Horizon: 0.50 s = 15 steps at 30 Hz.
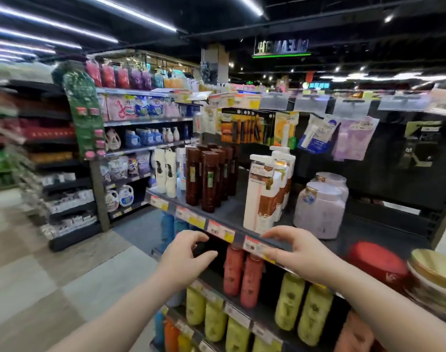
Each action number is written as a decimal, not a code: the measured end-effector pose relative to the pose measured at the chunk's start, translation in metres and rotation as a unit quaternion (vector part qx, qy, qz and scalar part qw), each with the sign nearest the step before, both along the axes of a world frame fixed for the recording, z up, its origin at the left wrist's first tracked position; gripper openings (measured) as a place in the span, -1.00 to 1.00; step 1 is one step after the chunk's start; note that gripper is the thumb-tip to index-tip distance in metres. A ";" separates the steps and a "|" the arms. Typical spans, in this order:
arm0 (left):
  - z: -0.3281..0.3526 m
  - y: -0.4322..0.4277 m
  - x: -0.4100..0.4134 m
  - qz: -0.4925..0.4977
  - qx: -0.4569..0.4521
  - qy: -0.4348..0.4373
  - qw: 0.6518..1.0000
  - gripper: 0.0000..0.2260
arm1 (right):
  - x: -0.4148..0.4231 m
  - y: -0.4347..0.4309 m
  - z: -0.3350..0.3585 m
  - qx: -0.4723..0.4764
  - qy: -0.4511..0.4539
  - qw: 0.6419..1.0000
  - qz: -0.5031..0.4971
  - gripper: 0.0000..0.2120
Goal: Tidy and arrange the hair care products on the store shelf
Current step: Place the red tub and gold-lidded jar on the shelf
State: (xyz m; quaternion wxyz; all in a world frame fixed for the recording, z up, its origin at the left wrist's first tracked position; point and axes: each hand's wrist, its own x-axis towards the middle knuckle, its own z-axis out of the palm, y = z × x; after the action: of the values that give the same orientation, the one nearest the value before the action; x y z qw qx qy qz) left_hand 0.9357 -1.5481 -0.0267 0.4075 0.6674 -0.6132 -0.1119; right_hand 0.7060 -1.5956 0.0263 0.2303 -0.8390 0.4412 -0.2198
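Observation:
On the dark shelf (227, 214) stand several tall brown bottles (209, 181), white tube bottles (166, 174) to their left, white-and-brown pump bottles (262, 199) in the middle and lilac jars (318, 212) to the right. My left hand (186, 255) hovers below the shelf's front edge, fingers curled apart, holding nothing. At the price-tag strip (216, 228), just under the front pump bottle, is my right hand (295, 252), fingers spread and empty. Below are red bottles (242, 273) and yellow-green bottles (303, 306).
A red jar (377, 262) and stacked bowls (435, 275) sit at the right. Hanging packets (316, 135) line the back panel above the shelf. An aisle of tiled floor (64, 275) runs to the left, with detergent shelves (140, 148) beyond.

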 end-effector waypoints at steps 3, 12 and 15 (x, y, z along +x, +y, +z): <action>0.005 0.007 0.027 0.027 -0.005 0.008 1.000 -0.68 | 0.028 0.003 0.002 0.008 -0.004 1.000 0.011 -0.70; 0.005 0.003 0.081 0.077 -0.015 0.032 0.996 -0.67 | 0.098 -0.018 0.001 0.013 -0.019 0.999 0.044 -0.70; 0.004 -0.001 0.107 0.083 -0.016 0.023 0.996 -0.68 | 0.132 -0.037 -0.004 0.008 -0.035 0.998 0.045 -0.74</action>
State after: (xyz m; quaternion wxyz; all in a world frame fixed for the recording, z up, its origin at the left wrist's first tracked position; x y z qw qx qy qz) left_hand 1.0424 -1.5494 -0.0231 0.4399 0.7067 -0.5479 -0.0830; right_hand 0.8376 -1.6326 0.0219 0.2617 -0.8481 0.3962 -0.2350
